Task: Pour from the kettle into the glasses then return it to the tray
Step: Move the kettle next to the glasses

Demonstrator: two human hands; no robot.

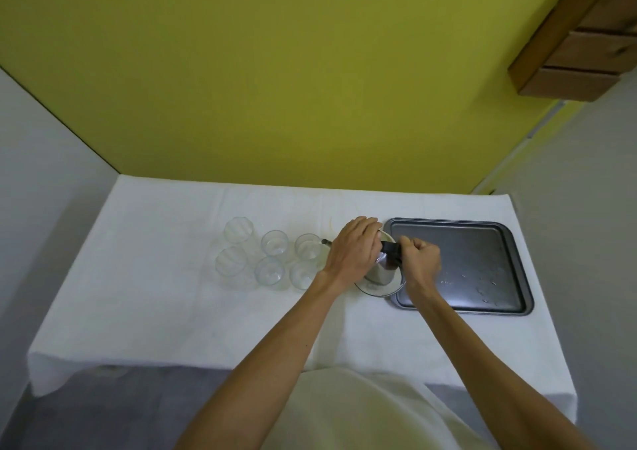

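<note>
Kettle (381, 273) — steel, apparently, black-handled

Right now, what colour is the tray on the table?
The tray is dark grey with a dull metallic sheen, clearest in the head view.

1 view only: your head cam, wide-angle, sitting above and behind your hands and facing forward and down. Left hand (353, 248) and right hand (420, 260), both on the kettle (381, 273), land just right of frame centre, fairly near, with both forearms in shot. Glasses (274, 242) show left of the left hand, tray (465, 253) right of the right hand. The yellow wall (275, 87) beyond both fills the top half.
</note>
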